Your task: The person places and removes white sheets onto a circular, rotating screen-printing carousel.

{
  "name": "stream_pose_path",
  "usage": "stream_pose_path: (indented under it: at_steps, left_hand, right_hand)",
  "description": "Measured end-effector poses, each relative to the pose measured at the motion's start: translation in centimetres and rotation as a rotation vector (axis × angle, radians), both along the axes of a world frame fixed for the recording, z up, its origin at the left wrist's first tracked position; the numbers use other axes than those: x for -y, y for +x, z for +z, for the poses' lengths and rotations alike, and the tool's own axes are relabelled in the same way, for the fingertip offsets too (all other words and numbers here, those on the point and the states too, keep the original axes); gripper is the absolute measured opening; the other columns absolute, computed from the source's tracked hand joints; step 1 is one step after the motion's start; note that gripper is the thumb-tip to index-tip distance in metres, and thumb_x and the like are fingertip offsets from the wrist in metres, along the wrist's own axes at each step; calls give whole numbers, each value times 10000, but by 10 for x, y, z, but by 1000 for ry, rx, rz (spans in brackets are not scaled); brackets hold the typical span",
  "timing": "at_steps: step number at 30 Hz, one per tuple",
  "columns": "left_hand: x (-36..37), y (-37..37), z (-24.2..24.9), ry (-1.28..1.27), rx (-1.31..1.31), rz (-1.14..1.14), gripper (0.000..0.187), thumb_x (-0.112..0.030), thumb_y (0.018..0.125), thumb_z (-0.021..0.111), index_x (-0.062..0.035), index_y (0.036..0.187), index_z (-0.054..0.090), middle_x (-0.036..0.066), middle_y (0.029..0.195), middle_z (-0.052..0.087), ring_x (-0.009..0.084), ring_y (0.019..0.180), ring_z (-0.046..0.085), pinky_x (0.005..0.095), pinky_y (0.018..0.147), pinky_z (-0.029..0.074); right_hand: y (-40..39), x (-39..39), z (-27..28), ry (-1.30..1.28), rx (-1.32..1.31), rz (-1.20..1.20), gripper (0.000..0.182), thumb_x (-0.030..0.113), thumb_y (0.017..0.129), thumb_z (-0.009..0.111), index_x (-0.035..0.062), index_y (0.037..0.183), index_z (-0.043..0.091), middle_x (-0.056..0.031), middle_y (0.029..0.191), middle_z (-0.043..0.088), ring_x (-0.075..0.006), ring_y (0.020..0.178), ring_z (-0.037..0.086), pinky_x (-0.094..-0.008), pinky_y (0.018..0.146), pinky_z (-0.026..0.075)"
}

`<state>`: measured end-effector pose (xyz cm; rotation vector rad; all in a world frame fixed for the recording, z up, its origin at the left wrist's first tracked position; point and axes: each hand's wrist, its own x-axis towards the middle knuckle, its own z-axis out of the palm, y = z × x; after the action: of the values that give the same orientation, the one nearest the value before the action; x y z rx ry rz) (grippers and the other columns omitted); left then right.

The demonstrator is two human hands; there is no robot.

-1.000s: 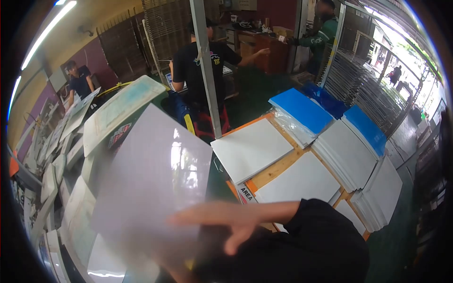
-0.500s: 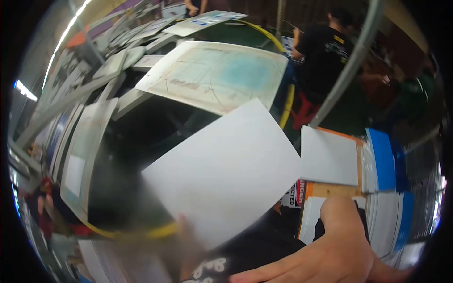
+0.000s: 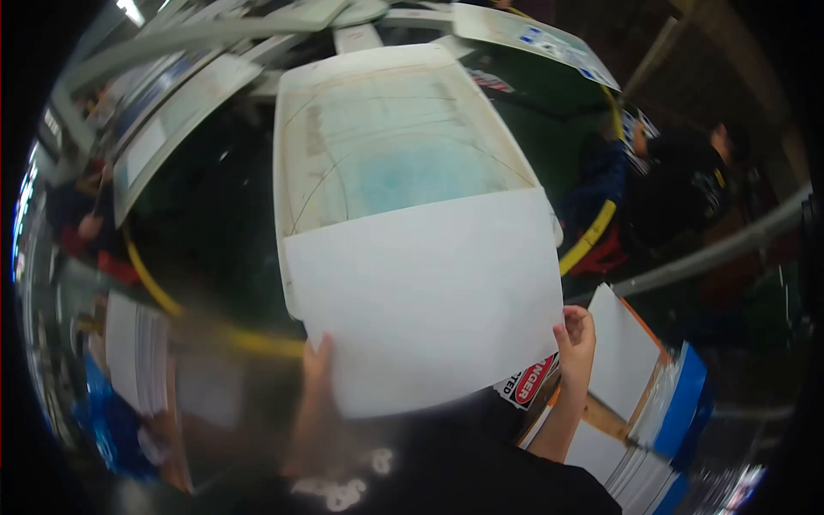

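Observation:
A blank white sheet (image 3: 429, 300) lies level in front of me, held at its two sides. My left hand (image 3: 318, 365), slightly blurred, grips its left edge near the lower corner, thumb up. At the opposite edge, my right hand (image 3: 577, 335) pinches the sheet between thumb and curled fingers. Beyond it extends a pale flat board (image 3: 403, 129) with rounded corners, blue-green staining and thin dark curved lines. The sheet overlaps the board's near part and hides it.
Stacked white sheets (image 3: 614, 343) stand at my right, more sheets (image 3: 137, 352) at my left. A red-and-white danger sign (image 3: 534, 379) shows below my right hand. A yellow rail (image 3: 592, 236) curves round the boards. Another board (image 3: 532, 43) carries blue prints. A person in black (image 3: 687, 176) works at right.
My right hand has come up from the lower right and taken the sheet's right edge. The sheet has turned straighter and now overlaps the stained board, which appears swung round before me.

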<state>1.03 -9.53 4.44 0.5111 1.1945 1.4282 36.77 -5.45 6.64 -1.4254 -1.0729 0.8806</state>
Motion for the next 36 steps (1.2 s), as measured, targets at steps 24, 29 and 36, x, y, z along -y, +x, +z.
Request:
stream_pose_path:
  at_steps: [24, 29, 36]
  left_hand:
    - [-237, -152, -47, -58, -1525, -383, 1082, -662, 474, 755, -319, 1406, 323, 264, 1485, -9, 472, 1332, -176, 629, 1011, -108]
    - [-254, -164, -53, -121, -1630, -447, 1170, -718, 397, 738, -307, 1409, 318, 279, 1474, -78, 476, 1313, -232, 668, 971, -137]
    - [-255, -169, -50, -169, -1734, -465, 1191, -733, 377, 729, -278, 1405, 335, 283, 1467, -112, 474, 1302, -261, 698, 943, -144]
  right_hand:
    - [-112, -262, -53, 92, 639, 105, 815, 342, 636, 817, -105, 1211, 452, -225, 1161, 506, -317, 1122, 489, -370, 963, 380]
    - [-105, -291, -90, 157, 724, 167, 676, 286, 645, 815, -114, 1114, 536, -186, 1030, 604, -267, 958, 577, -346, 873, 429]
    - [-111, -294, -112, 188, 748, 146, 669, 227, 606, 831, -99, 1114, 546, -195, 1053, 596, -266, 967, 570, -347, 870, 426]
